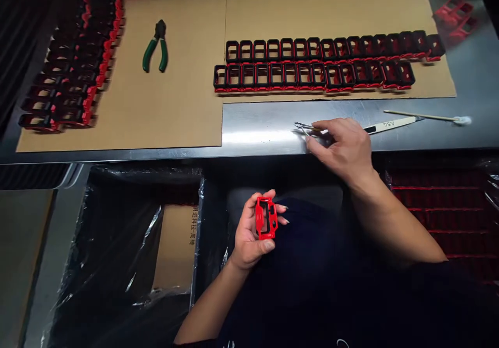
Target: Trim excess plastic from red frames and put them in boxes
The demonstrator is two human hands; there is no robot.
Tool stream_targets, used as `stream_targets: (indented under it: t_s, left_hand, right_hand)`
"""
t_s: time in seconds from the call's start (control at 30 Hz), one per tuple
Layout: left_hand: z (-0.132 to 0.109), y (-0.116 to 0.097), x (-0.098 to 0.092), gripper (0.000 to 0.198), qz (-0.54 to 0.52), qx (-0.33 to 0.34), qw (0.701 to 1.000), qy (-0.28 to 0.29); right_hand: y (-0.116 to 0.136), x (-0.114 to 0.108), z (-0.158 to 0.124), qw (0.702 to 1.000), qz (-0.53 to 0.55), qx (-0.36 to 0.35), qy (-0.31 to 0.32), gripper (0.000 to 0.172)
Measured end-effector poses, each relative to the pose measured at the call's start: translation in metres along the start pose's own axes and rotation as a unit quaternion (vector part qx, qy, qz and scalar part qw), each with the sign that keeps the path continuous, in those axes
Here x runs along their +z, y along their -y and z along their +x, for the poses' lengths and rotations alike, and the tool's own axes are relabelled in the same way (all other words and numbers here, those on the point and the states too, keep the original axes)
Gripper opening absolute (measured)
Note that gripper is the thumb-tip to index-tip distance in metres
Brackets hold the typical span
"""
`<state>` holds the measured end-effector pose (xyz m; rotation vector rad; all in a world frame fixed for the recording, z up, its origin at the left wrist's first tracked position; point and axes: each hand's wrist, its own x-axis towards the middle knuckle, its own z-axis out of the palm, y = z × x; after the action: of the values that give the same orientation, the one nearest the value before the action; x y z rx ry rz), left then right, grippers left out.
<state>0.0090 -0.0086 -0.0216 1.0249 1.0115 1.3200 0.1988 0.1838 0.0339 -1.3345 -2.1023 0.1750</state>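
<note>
Left hand [249, 233], held near over the lap, gripping a red frame [259, 220] between thumb and fingers, with the frame's opening facing up; right hand [345, 142], farther off at the bench [257, 124] edge, fingers curled about a small metal-tipped tool [302, 126], though whether they are closed firmly on it cannot be told. Sound handling would seem to call for a steady hold on the frame's outer edges, fingertips clear of the opening, and a pinch well behind the tool's points. Just right of this hand lie a white pen-like tool [390, 125] marked A55, its left end hidden, and a swab stick [421, 115]; both could be knocked by a sideways sweep. Beyond, close-set frame rows [284, 86] stand on cardboard [331, 15] and limit reach to the far side. Far left, green-handled pliers [163, 54] lie apart, beside further frames [89, 98]
</note>
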Motion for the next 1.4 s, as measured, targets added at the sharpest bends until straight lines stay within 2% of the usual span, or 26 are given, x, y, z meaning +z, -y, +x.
stream_targets:
  t_s: [0.07, 0.17, 0.23, 0.33, 0.47, 0.6, 1.0, 1.4]
  left_hand:
    - [-0.001, 0.000, -0.001, 0.081, -0.001, 0.002, 1.000, 0.003]
    - [0.001, -0.002, -0.001, 0.077, 0.014, 0.025, 0.999, 0.022]
    - [0.003, -0.004, -0.002, 0.076, 0.048, 0.054, 0.997, 0.039]
    - [0.006, -0.004, -0.002, 0.078, 0.126, 0.103, 0.984, 0.069]
    - [0.009, -0.004, 0.001, 0.085, 0.191, 0.142, 0.966, 0.101]
    - [0.012, -0.003, 0.005, 0.086, 0.201, 0.141, 0.963, 0.111]
    - [0.010, 0.001, 0.002, 0.087, 0.202, 0.145, 0.965, 0.087]
    - [0.012, 0.002, 0.001, 0.087, 0.195, 0.142, 0.967, 0.088]
  right_hand:
    - [0.005, -0.018, -0.012, 0.997, 0.080, -0.005, 0.019, 0.023]
    - [0.018, -0.046, -0.040, 0.975, 0.198, -0.039, 0.096, 0.033]
    - [0.027, -0.055, -0.063, 0.954, 0.254, -0.063, 0.148, 0.036]
    - [0.039, -0.055, -0.097, 0.925, 0.333, -0.061, 0.175, 0.031]
    - [0.045, -0.045, -0.123, 0.909, 0.391, -0.035, 0.142, 0.017]
    - [0.045, -0.041, -0.126, 0.912, 0.385, -0.053, 0.133, 0.012]
    - [0.046, -0.036, -0.119, 0.923, 0.349, -0.097, 0.129, 0.003]
    - [0.047, -0.035, -0.119, 0.924, 0.352, -0.096, 0.116, 0.009]
